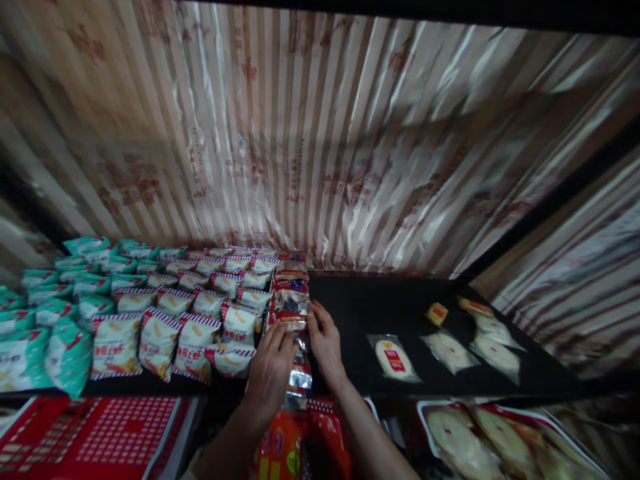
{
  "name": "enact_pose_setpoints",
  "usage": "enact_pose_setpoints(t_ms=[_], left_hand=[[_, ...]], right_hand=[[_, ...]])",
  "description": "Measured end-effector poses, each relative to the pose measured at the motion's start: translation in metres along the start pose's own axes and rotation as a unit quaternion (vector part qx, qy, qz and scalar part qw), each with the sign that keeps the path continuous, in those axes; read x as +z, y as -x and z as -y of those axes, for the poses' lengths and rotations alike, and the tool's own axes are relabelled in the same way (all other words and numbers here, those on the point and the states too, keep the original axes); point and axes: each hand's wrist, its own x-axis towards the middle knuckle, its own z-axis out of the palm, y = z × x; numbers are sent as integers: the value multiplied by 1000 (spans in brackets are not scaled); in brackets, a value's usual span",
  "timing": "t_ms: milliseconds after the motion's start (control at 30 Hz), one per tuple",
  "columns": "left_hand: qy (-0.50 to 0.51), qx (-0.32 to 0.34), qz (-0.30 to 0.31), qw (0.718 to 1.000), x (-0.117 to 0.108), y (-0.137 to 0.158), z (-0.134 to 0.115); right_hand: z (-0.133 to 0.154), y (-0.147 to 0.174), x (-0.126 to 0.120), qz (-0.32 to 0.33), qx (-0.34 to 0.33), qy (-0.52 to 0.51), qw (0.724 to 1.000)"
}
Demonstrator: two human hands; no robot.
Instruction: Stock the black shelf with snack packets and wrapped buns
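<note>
Toward six o'clock on a black shelf (345,303), the left hand (271,365) and right hand (326,341) flank red foil packets (291,302) at seven o'clock, whether fingers clamp them I cannot tell, and light, even side pressure should keep their row straight.

Lower left, can read 上虾 ending the large red Chinese line on a cream bag (196,343); cannot settle the characters before it. Far lower left, can see dark lettering on a teal bag (69,357), too blurred to read. Likewise cannot read red packets (291,301) at lower centre, a round bread's red label (393,360) at lower right, or red characters on the striped sheet (320,120) above.
</note>
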Motion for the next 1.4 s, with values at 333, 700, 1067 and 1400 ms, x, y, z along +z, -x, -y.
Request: enact_pose_setpoints(t_ms=[333, 700, 1067, 1400], left_hand=[[123, 56, 8, 991, -29, -14, -3], [20, 151, -15, 988, -25, -5, -3], [24, 108, -7, 994, -39, 27, -21], [28, 85, 45, 995, -35, 25, -17]], right_hand=[[9, 14, -8, 20, -47, 38, 998], [24, 11, -14, 28, -75, 79, 994], [20, 11, -12, 39, -63, 90, 993], [25, 12, -13, 43, -63, 107, 991]])
